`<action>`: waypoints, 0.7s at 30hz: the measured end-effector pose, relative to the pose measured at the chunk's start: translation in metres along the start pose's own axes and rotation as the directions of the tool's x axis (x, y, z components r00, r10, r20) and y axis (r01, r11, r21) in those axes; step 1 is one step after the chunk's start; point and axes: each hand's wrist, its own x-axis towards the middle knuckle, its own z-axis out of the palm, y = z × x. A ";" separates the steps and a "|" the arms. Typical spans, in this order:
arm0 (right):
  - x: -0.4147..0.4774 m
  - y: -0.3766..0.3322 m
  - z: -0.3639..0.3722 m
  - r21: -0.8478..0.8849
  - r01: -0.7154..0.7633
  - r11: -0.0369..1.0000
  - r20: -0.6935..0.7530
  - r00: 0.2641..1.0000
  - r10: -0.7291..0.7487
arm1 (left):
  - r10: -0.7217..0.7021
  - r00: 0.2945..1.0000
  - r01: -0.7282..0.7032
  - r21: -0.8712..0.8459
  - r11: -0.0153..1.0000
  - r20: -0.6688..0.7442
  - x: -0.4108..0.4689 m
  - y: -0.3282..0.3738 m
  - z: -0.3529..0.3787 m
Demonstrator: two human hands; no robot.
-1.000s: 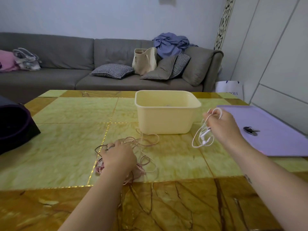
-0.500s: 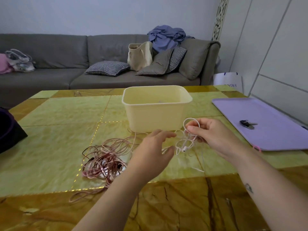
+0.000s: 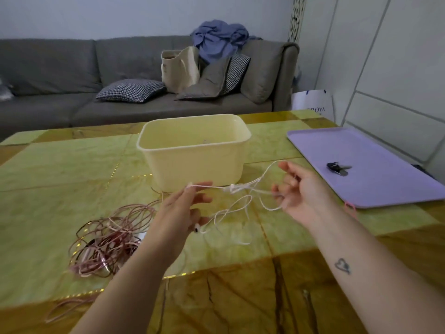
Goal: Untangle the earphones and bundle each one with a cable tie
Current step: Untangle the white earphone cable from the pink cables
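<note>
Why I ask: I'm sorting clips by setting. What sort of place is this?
Most likely a home living room: a grey sofa with a checked cushion and tote bag, behind a marble-patterned table.

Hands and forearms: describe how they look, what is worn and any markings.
The left hand and right hand are bare: no rings, watch or sleeves in view. The right forearm bears a small dark outline tattoo, roughly heart-shaped. A thin pink loop shows beside the right wrist; whether it is worn is unclear.
</note>
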 end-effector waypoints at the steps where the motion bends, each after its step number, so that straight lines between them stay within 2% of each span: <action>1: 0.000 -0.002 -0.002 0.022 -0.010 1.000 0.009 1.000 0.010 | -0.017 1.000 0.015 -0.066 0.998 -0.025 0.002 0.005 -0.004; 4: -0.004 -0.006 -0.005 0.028 0.015 1.000 0.028 0.999 -0.016 | -0.099 0.991 0.062 -0.335 0.940 -0.095 0.005 0.015 -0.015; 7: -0.005 -0.009 -0.006 0.003 0.092 0.996 0.009 0.996 -0.092 | -0.203 0.972 0.097 -0.588 0.803 -0.118 0.002 0.018 -0.026; 9: -0.003 -0.009 -0.010 -0.177 0.194 0.965 -0.019 0.980 -0.200 | -0.228 0.966 0.100 -0.640 0.762 -0.120 0.000 0.019 -0.032; 11: -0.001 -0.004 -0.015 -0.475 0.236 0.848 -0.019 0.960 -0.278 | -0.214 0.971 0.093 -0.654 0.751 -0.108 -0.001 0.022 -0.034; 12: -0.001 -0.001 -0.016 -0.568 0.225 0.792 -0.006 0.961 -0.277 | -0.202 0.974 0.087 -0.657 0.749 -0.101 -0.002 0.023 -0.034; 14: -0.004 0.007 -0.014 -0.642 0.198 0.741 0.030 0.972 -0.234 | -0.177 0.980 0.075 -0.647 0.759 -0.094 -0.005 0.028 -0.036; 16: -0.011 0.013 -0.009 -0.599 0.193 0.777 0.096 0.981 -0.169 | -0.170 0.980 0.091 -0.533 0.841 -0.102 -0.005 0.031 -0.039; 17: -0.015 0.014 -0.005 -0.535 0.196 0.822 0.142 0.980 -0.141 | -0.167 0.980 0.110 -0.394 0.913 -0.113 -0.005 0.032 -0.040; 18: -0.019 0.014 -0.001 -0.459 0.195 0.867 0.189 0.975 -0.119 | -0.152 0.980 0.128 -0.185 0.974 -0.125 -0.006 0.033 -0.039; 19: -0.023 0.014 0.003 -0.378 0.192 0.906 0.234 0.966 -0.107 | -0.123 0.983 0.132 0.057 0.990 -0.134 -0.007 0.034 -0.038; 21: -0.032 0.013 0.010 -0.236 0.183 0.954 0.326 0.940 -0.100 | -0.043 0.996 0.075 0.447 0.891 -0.083 -0.013 0.034 -0.033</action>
